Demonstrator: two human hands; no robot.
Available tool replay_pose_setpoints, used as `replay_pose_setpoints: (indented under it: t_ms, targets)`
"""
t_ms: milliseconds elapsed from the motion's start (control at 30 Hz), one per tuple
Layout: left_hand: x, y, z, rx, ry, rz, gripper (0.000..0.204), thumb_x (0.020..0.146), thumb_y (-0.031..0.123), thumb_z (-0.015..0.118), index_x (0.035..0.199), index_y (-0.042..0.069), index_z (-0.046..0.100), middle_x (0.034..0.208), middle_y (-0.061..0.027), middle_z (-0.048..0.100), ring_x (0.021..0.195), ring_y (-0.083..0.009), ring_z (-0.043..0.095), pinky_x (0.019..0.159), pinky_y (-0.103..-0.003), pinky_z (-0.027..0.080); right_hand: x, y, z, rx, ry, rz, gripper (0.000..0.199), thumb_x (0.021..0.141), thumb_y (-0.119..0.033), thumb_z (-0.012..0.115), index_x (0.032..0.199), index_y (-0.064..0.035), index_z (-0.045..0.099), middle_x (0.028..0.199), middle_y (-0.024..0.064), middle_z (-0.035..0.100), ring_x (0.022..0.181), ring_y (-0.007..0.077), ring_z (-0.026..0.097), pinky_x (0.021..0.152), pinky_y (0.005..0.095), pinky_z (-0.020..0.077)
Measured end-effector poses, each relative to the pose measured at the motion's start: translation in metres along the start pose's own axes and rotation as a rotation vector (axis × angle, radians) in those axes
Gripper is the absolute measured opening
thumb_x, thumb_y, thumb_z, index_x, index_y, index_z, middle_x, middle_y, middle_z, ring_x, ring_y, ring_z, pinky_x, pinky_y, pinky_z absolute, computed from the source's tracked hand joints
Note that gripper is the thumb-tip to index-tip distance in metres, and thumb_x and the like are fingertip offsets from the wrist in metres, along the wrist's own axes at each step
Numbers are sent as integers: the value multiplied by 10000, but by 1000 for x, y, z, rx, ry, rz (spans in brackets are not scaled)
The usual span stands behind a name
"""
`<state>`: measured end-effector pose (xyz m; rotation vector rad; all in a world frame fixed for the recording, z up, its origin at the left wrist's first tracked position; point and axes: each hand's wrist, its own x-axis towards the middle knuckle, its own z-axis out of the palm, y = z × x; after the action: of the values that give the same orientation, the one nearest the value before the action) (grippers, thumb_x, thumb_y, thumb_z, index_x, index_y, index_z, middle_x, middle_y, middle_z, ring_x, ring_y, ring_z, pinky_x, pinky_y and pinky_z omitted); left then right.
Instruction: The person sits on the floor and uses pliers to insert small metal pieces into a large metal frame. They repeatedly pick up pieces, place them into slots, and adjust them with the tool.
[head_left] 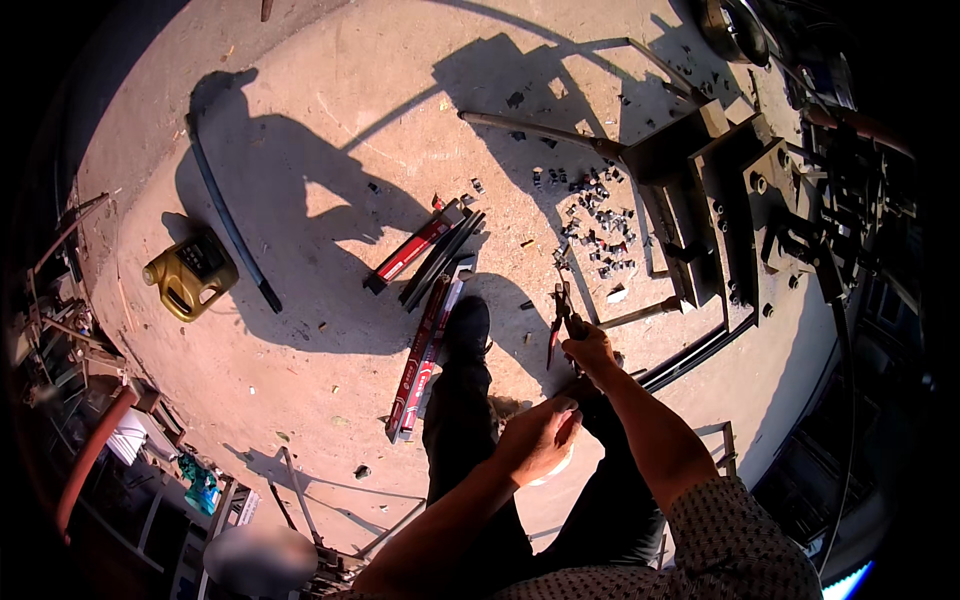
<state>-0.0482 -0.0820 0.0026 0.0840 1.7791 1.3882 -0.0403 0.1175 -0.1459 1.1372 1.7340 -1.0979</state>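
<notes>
My right hand [592, 352] is closed around one handle of a pair of pliers [563, 303]. A red-tipped handle hangs free beside it, and the jaws point away from me towards small dark pieces [600, 225] strewn over the ground. Above my thigh, my left hand [540, 438] has its fingers curled together; what they hold, if anything, is hidden. Something white shows just below that hand, too covered to name. Long red-and-white boxes [412, 375] lie next to my shoe, with another red box [415, 250] and dark bars [440, 262] beyond them.
A heavy metal machine [715, 205] with rods stands at the right. Long dark strips [695, 355] lie near its base. At the left are a gold jug [190, 275] and a grey hose-like length [225, 205]. Metal frames and scrap line the left edge.
</notes>
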Motion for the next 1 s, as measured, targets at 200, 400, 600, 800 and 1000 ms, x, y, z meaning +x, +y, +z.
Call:
replay_pose_setpoints:
  t_ms: [200,400,600,800,1000]
  targets:
    - [-52,7,-109,-69,319,-184,213,979,126,625,1158,12,610,924,-130,714,837,-208,721,742,-314,555,-43,-59,26,104,-92,-43,129,765,-117,675,850,-39,618,665,38,612,570,125,591,531,295,474]
    - [-150,-34,-158,223,373,-502,261,973,231,556,1072,3,636,949,-231,702,879,-387,698,769,-453,548,-115,-122,31,96,-92,-16,135,760,-150,695,766,-55,599,606,28,589,494,116,542,471,296,438]
    - [-268,-103,-150,21,192,-660,336,957,273,572,940,-53,652,854,-135,694,743,-185,687,689,-338,567,-202,-233,14,240,-162,-134,195,774,-149,655,611,-77,575,547,25,550,432,92,471,424,273,346]
    - [-223,17,-228,-267,375,-689,298,967,253,584,997,-37,644,866,-124,692,772,-204,694,694,-326,557,-246,-335,36,818,-281,-247,116,801,-32,691,711,-69,627,627,-17,577,496,81,482,466,272,362]
    - [-131,125,-335,-242,455,-519,297,999,264,587,1102,-12,625,918,-105,696,822,-194,695,718,-318,550,-256,-414,55,910,-361,-195,146,846,-86,706,747,-104,600,599,-12,543,443,90,449,400,271,323]
